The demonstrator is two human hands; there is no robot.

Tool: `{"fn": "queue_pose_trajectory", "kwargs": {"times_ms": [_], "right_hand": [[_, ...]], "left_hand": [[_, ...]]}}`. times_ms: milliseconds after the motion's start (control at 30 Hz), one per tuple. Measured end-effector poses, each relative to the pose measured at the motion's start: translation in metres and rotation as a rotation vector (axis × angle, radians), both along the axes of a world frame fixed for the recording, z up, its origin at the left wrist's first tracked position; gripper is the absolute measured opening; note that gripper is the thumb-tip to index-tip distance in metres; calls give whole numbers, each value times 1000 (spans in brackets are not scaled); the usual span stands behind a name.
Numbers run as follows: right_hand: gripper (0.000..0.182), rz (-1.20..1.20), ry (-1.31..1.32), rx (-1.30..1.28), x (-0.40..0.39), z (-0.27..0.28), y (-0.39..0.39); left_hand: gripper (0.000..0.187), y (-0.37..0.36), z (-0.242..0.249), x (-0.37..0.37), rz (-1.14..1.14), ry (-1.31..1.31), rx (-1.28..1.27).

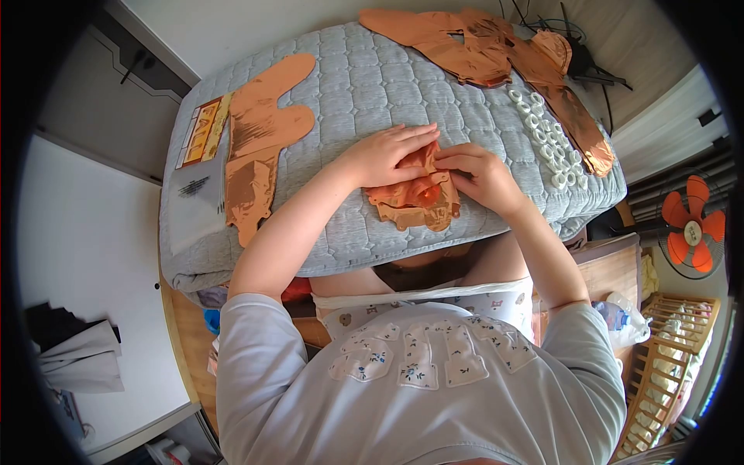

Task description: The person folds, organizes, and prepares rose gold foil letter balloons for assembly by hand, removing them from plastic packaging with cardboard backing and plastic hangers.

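Note:
A crumpled copper-coloured foil balloon (422, 213) lies near the front edge of the quilted mattress (341, 101), in front of my body. My left hand (387, 159) rests across its left part, fingers stretched out over the foil and thumb spread lower down. From the other side, my right hand (484, 177) pinches the foil between thumb and bent fingers. Both hands almost meet at the balloon's upper part, hiding some of it. Left of my forearm lies another flat copper foil balloon (263, 124).
More copper foil balloons (465, 46) lie at the mattress's far right, beside several small white rings (546, 139). A printed card (203, 139) and a clear plastic sheet (194, 198) lie at left. An orange-bladed fan (692, 225) and a wooden rack (670, 349) stand right.

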State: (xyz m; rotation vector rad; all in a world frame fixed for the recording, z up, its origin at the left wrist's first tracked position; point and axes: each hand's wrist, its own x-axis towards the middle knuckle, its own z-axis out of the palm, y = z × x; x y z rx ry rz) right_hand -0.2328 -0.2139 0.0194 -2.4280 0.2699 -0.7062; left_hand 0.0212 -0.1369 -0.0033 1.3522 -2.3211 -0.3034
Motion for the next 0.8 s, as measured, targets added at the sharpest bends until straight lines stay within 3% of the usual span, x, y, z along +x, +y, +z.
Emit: {"fn": "queue_pose_trajectory", "kwargs": {"times_ms": [133,333,633,800], "right_hand": [[33,13,-144,179,9,-4,-1],[24,-90,-34,-34,15,-12,-8],[18,-100,-12,20,20,-9,-10],[19,-104,-24,14,18,-13,-10]], "left_hand": [[74,2,-1,0,11,7,-7],[69,0,-3,1,14,37,21],[61,-2,-6,0,50,32,64],[61,0,-10,1,58,-65,-45]]}}
